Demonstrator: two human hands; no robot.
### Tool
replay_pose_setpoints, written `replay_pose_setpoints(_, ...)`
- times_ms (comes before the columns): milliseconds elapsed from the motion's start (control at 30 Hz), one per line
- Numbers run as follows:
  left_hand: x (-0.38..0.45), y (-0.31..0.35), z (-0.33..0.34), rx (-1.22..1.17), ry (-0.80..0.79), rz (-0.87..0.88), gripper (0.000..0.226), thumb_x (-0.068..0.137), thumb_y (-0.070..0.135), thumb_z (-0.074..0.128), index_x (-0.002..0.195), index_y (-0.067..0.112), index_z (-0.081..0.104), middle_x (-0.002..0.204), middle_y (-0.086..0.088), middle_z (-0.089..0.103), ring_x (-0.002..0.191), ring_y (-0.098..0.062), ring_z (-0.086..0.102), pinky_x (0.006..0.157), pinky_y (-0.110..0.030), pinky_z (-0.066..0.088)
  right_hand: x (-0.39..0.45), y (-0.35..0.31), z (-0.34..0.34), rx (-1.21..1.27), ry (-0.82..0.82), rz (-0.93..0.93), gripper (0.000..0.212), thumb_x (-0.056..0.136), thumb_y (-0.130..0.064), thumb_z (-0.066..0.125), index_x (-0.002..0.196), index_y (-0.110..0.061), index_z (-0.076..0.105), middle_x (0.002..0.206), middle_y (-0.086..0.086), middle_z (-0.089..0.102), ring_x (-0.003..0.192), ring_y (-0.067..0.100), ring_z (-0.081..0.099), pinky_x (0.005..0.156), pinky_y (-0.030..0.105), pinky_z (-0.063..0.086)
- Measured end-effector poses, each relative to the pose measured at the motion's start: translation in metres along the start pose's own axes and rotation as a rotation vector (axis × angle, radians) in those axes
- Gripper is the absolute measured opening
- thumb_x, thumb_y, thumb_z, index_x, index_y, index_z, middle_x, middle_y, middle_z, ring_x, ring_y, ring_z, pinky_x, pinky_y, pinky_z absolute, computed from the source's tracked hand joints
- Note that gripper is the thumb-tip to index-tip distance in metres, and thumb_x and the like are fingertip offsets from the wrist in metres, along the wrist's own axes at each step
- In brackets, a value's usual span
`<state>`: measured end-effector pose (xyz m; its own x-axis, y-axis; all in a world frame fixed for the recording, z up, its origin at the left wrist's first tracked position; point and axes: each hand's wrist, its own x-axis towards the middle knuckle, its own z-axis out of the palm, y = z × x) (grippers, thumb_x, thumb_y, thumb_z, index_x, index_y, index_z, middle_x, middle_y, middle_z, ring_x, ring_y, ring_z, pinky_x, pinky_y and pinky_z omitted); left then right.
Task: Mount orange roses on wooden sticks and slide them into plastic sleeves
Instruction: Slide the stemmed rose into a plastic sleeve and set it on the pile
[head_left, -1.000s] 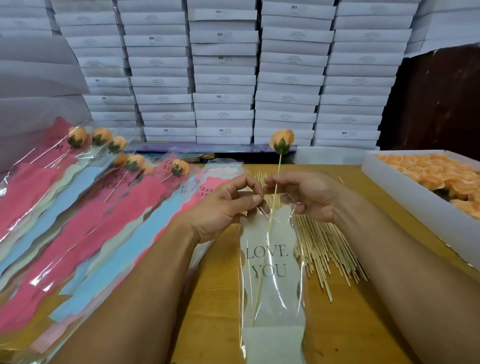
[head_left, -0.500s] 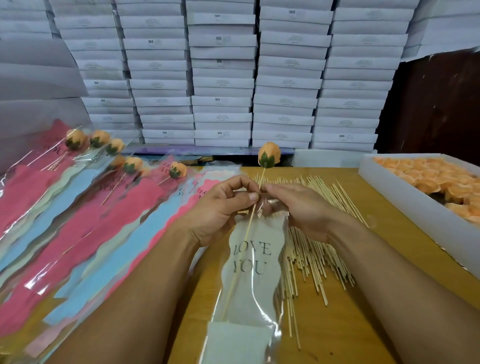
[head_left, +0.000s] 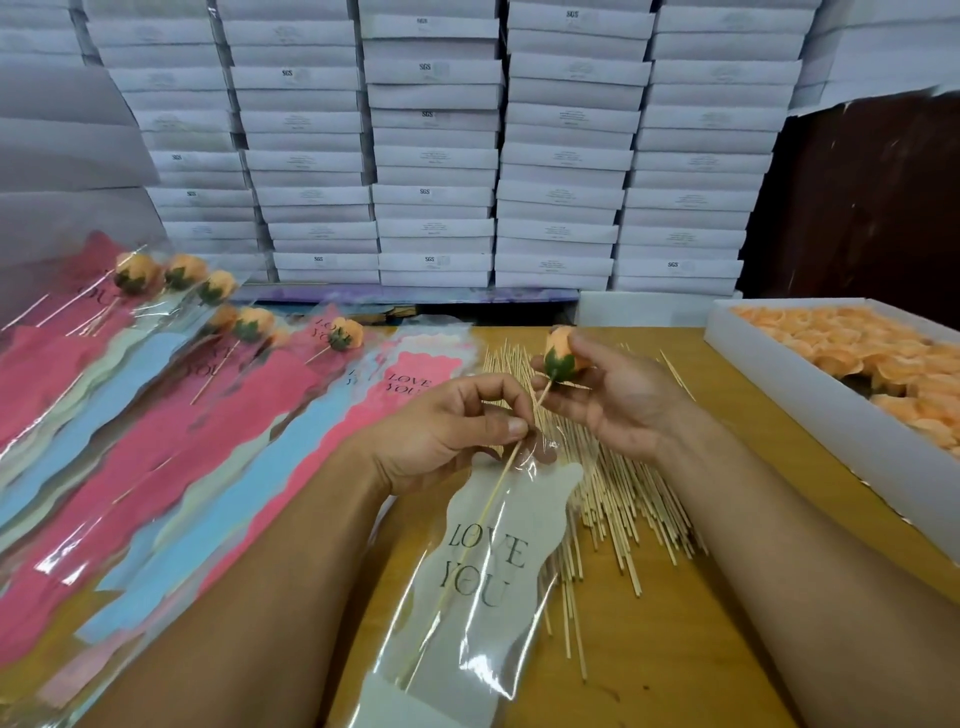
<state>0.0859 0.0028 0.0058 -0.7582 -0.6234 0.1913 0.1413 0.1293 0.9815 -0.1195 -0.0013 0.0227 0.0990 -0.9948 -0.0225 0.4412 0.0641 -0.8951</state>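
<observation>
Your left hand pinches the thin wooden stick at the mouth of one clear plastic sleeve with a pale "LOVE YOU" card, which lies on the yellow wooden desk; most of the stick is inside the sleeve. Your right hand grips the single orange rose with a green base at the stick's top, above the sleeve. About seven sleeved roses lie on pink and blue sleeves at left. A loose pile of sticks, too many to count, sits beside the sleeve; one white box of rose heads stands at right.
</observation>
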Motion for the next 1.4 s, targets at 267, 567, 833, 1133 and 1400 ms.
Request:
replay_pose_setpoints(267,0.003,-0.001,0.0,0.05,0.215,0.046,0.011,0.09,-0.005,0.057,0.093,0.005,0.059,0.081,-0.002,0.057,0.075,-0.012,0.054,0.072,-0.021,0.048,-0.002,0.006,0.002,-0.286,-0.038,0.038,0.023,0.101,-0.019,0.058,0.116,-0.013,0.074,0.089,0.009,0.076,0.07,0.019,0.074,0.056,0.033,0.056)
replay_pose_setpoints(567,0.006,0.0,0.0,0.123,0.362,0.087,0.015,0.093,-0.007,0.056,0.092,0.007,0.061,0.081,0.001,0.059,0.072,-0.006,0.054,0.071,-0.019,0.045,-0.004,0.008,0.008,-0.362,-0.052,0.023,0.017,0.098,-0.018,0.063,0.113,-0.013,0.067,0.088,0.005,0.072,0.072,0.018,0.065,0.066,0.035,0.05)
replay_pose_setpoints(833,0.007,0.0,0.0,0.146,0.454,0.085,0.013,0.094,-0.002,0.058,0.091,0.011,0.063,0.091,-0.014,0.05,0.079,-0.02,0.047,0.071,-0.026,0.04,-0.008,0.01,0.013,-0.444,-0.072,0.036,0.038,0.103,-0.045,0.049,0.109,-0.012,0.067,0.087,0.01,0.071,0.072,0.022,0.066,0.056,0.034,0.051)
replay_pose_setpoints(1133,0.009,0.0,0.002,0.148,0.515,0.111,0.01,0.094,0.001,0.059,0.092,0.01,0.062,0.085,-0.011,0.046,0.068,-0.01,0.05,0.065,-0.022,0.045,-0.009,0.014,0.017,-0.553,-0.138,0.04,0.057,0.099,-0.058,0.047,0.071,-0.018,0.075,0.082,0.005,0.071,0.069,0.018,0.062,0.067,0.036,0.046)
replay_pose_setpoints(1400,0.011,-0.003,0.006,0.104,0.591,0.155,0.012,0.094,-0.001,0.06,0.091,0.01,0.064,0.088,-0.012,0.052,0.085,-0.024,0.05,0.082,-0.037,0.048,-0.014,0.014,0.017,-0.58,-0.216,0.067,0.057,0.07,-0.065,0.071,0.091,-0.013,0.073,0.086,0.003,0.072,0.069,0.017,0.069,0.058,0.032,0.056)
